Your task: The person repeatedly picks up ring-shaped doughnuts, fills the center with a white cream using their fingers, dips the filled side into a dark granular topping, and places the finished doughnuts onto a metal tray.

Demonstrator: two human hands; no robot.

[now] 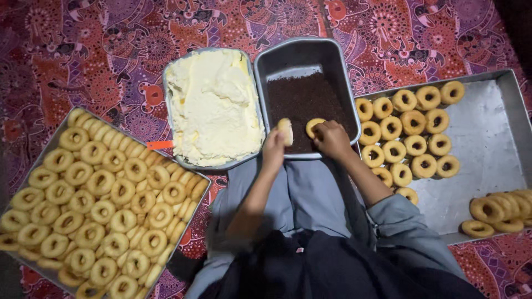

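Chocolate sprinkles tin (332,55): right hand (331,138) presses a ring doughnut (314,126) at its near edge; left hand (274,148) grips a doughnut half (285,132). Hard pressing could scatter sprinkles onto the cloth (83,50).

1. The left hand (273,148) holds a ring-shaped pastry half (285,131) upright at the near edge of the dark pan (332,55); the fingers are closed round it.
2. The right hand (331,138) presses a second ring pastry (313,127) onto the brown sprinkles (302,99) filling that pan.
3. Just left of it, touching, sits a pan of pale cream (213,105); an orange handle (159,145) sticks out at its left rim.
4. A left tray (33,160) is heaped with plain rings; a right tray (487,144) carries rows of rings and a small pile at its right edge.
5. Everything rests on a red and purple patterned cloth (111,50).
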